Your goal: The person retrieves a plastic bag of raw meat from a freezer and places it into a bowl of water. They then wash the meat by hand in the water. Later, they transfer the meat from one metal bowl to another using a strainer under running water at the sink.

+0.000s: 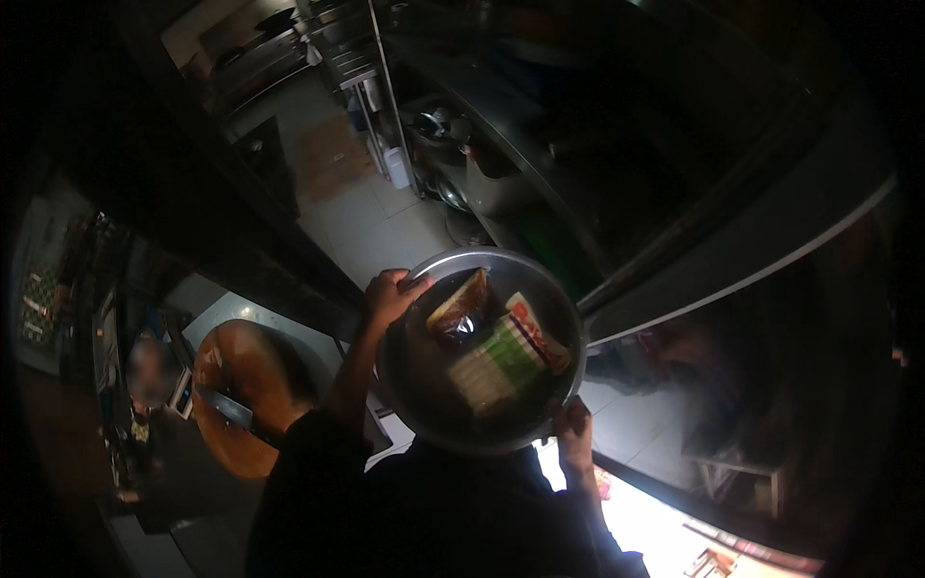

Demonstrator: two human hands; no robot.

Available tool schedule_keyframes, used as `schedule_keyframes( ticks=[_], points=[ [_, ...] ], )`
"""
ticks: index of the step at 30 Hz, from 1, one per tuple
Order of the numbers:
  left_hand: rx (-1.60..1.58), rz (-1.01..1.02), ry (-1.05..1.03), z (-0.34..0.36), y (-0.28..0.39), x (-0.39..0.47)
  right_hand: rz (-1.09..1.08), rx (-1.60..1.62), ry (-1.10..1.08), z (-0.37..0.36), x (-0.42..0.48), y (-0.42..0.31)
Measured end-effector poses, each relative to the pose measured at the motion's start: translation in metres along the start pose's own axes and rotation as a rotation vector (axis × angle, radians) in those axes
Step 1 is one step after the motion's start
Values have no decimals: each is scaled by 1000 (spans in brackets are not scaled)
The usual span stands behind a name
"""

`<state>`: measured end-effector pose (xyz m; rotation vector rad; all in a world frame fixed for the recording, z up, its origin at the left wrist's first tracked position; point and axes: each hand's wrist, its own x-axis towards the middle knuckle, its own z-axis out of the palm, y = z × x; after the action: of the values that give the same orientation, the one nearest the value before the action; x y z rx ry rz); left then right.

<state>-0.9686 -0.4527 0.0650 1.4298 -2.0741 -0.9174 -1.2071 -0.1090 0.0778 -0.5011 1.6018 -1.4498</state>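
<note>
A large round metal basin (485,253) is held up in front of my body, gripped at its rim from both sides. My left hand (392,298) clasps the upper left of the rim, thumb over the edge. At the lower right, my right hand (574,431) grips the rim. Inside lies a plastic-wrapped food pack (506,361) of pale stick-like pieces, with a green band and red lettering. Beside it sits a brown, glossy wrapped item (462,305) with a pale edge; its contents cannot be made out. Dark liquid seems to surround both.
Left of me, a knife (225,408) lies on a round wooden chopping block (246,347). A person (155,383) is near it. Dark metal counters (498,137) with pots beneath flank a tiled floor (390,224). A white jug (397,167) stands by a rack leg. A low stool (744,466) is at right.
</note>
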Motion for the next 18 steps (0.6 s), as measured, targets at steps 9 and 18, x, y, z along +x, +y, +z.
schedule_keyframes(
  ticks=[9, 18],
  points=[
    [-7, -74, -5, -26, -3, 114, 161, 100, -244, 46, 97, -38],
    [-225, -285, -76, -35, -29, 227, 244, 27, -266, 117, 200, -38]
  ],
)
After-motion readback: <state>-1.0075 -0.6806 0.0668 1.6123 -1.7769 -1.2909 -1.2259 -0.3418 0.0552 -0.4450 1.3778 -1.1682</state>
